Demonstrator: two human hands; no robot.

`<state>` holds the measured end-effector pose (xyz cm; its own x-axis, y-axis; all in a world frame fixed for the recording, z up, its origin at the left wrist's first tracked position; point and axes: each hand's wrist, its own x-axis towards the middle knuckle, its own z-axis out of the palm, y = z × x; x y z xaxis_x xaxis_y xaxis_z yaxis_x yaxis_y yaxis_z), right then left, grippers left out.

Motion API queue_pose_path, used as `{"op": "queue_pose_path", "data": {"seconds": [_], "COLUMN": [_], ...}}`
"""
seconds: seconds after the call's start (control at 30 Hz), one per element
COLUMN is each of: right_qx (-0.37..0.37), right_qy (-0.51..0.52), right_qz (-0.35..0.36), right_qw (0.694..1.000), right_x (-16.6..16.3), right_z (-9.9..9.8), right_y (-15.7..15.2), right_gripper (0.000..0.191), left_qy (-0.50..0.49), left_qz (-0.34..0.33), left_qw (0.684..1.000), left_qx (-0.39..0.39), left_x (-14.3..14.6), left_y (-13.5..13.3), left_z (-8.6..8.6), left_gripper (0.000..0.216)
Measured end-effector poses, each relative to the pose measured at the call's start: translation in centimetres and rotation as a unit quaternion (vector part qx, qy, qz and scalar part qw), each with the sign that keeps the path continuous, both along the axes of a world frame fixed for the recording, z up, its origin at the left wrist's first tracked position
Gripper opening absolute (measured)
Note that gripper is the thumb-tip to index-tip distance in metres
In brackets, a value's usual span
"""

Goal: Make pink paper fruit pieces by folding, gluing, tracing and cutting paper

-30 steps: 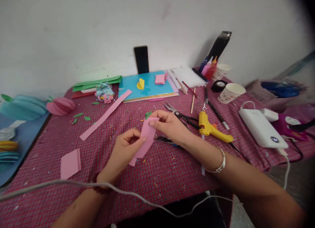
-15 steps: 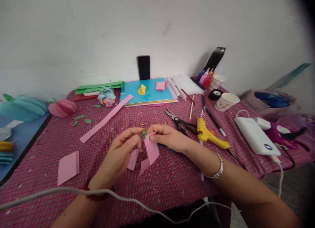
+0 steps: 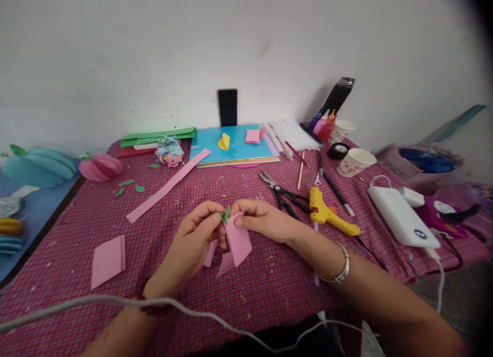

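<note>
Over the middle of the red checked tablecloth (image 3: 269, 290) both my hands pinch a folded pink paper piece (image 3: 235, 244) with a small green paper bit (image 3: 225, 214) at its top. My left hand (image 3: 192, 244) grips the piece's left side, thumb and fingers closed on it. My right hand (image 3: 262, 221), with a silver bangle on its wrist, pinches the top right edge beside the green bit. The lower flaps of the pink paper hang open between my hands.
Black scissors (image 3: 285, 192) and a yellow glue gun (image 3: 327, 215) lie right of my hands. A long pink strip (image 3: 167, 185), a pink folded sheet (image 3: 108, 259), stacked coloured paper (image 3: 231, 144), paper cups (image 3: 354, 162), a white power bank (image 3: 400, 215) and a grey cable (image 3: 115, 300) surround them.
The pink paper went from one flat folded piece held up to opened flaps held lower, with the green bit now at its top. My hands came closer together.
</note>
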<state>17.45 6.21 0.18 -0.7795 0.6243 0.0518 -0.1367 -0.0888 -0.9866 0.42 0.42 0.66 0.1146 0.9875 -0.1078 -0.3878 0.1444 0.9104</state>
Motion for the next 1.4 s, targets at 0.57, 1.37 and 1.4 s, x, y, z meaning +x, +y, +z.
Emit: {"op": "queue_pose_path", "data": {"seconds": [0.57, 1.37, 1.4], "right_qx": [-0.031, -0.129, -0.137], "right_qy": [0.0, 0.021, 0.026], "right_qz": [-0.005, -0.093, -0.118], "right_qw": [0.999, 0.987, 0.983], "right_x": [-0.4, -1.0, -1.0], "right_z": [-0.2, -0.7, -0.8], "right_y": [-0.7, -0.6, -0.5], "right_gripper": [0.028, 0.03, 0.029], "left_qy": [0.04, -0.022, -0.017], "left_qz": [0.028, 0.085, 0.077], "left_qw": [0.999, 0.996, 0.997], "left_qx": [0.013, 0.019, 0.011], "left_x": [0.7, 1.0, 0.8], "left_y": [-0.4, -0.4, -0.3], "left_z": [0.6, -0.4, -0.6], "left_gripper": [0.009, 0.013, 0.013]}}
